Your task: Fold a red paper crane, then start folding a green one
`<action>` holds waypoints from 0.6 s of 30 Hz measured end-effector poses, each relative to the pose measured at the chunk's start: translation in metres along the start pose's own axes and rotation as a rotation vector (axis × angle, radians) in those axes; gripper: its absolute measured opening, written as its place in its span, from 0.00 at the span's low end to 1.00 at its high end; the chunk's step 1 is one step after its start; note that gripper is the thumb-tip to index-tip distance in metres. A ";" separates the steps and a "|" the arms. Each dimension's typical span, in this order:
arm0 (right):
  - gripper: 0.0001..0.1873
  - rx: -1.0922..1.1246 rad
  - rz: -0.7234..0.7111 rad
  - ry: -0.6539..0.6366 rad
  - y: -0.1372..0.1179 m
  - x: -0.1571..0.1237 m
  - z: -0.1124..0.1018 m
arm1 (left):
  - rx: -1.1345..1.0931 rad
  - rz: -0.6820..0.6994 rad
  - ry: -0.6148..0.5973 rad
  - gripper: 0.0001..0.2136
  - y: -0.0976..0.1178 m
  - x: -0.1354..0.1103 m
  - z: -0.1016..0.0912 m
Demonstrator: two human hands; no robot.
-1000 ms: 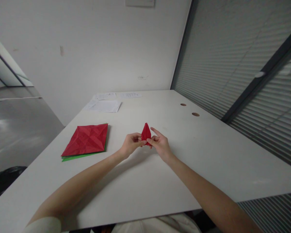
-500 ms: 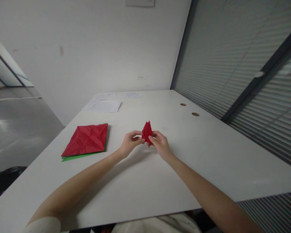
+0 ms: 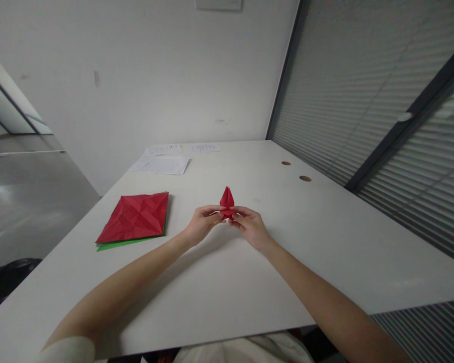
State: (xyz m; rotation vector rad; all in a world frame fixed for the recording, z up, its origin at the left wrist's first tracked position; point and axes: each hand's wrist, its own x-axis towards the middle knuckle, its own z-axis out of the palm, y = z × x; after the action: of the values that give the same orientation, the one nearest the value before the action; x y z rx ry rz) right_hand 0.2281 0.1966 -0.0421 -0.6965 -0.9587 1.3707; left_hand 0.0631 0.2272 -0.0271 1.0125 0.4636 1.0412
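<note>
A small folded red paper [image 3: 227, 197] is held upright over the table, its narrow tip pointing away from me. My left hand [image 3: 205, 222] pinches its lower left side between thumb and fingers. On the lower right side, my right hand [image 3: 249, 225] grips it the same way, with the thumbs close together. The fingers cover part of the paper's lower end. To the left lies a creased red paper sheet [image 3: 136, 217] on top of green paper [image 3: 130, 244].
The white table [image 3: 219, 297] reaches back to a wall. Printed sheets [image 3: 166, 165] lie at its far left, and two round holes, one of them a near hole [image 3: 305, 178], are at the right. A black bag [image 3: 7, 282] stands beyond the left edge. Blinds [image 3: 348, 101] line the right side.
The folded red paper has turned in my hands and now shows a symmetrical face with a central slit. Both hands have shifted their fingers slightly, with the index fingers now across its front.
</note>
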 end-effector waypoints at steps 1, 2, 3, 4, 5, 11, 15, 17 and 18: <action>0.14 -0.001 0.003 0.005 0.000 0.000 -0.001 | -0.005 -0.005 -0.002 0.10 0.000 0.000 -0.001; 0.14 -0.004 0.003 0.012 0.001 0.001 -0.001 | -0.011 -0.010 -0.002 0.09 -0.001 0.001 -0.001; 0.14 -0.007 0.002 0.019 0.002 0.001 -0.002 | -0.016 -0.011 0.002 0.08 -0.002 0.001 -0.002; 0.14 -0.011 0.001 0.025 0.003 0.001 -0.003 | -0.019 -0.010 0.010 0.08 -0.002 0.002 -0.002; 0.14 -0.015 0.001 0.029 0.004 0.002 -0.003 | -0.017 -0.008 0.020 0.08 -0.003 0.002 -0.003; 0.11 -0.014 -0.021 0.025 0.002 0.001 -0.002 | 0.087 0.000 0.043 0.10 -0.006 0.002 -0.003; 0.13 -0.041 -0.026 0.058 0.003 0.002 -0.001 | 0.198 0.048 0.050 0.11 -0.011 0.004 -0.009; 0.14 -0.092 -0.011 0.101 0.005 0.003 -0.002 | 0.245 0.073 0.044 0.11 -0.013 0.005 -0.012; 0.15 -0.117 -0.007 0.119 0.007 0.004 -0.003 | 0.262 0.076 0.046 0.12 -0.014 0.006 -0.013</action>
State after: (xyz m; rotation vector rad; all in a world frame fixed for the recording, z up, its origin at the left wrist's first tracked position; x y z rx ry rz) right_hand 0.2272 0.2012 -0.0488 -0.8525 -0.9503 1.2599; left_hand 0.0631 0.2363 -0.0446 1.2482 0.6149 1.0918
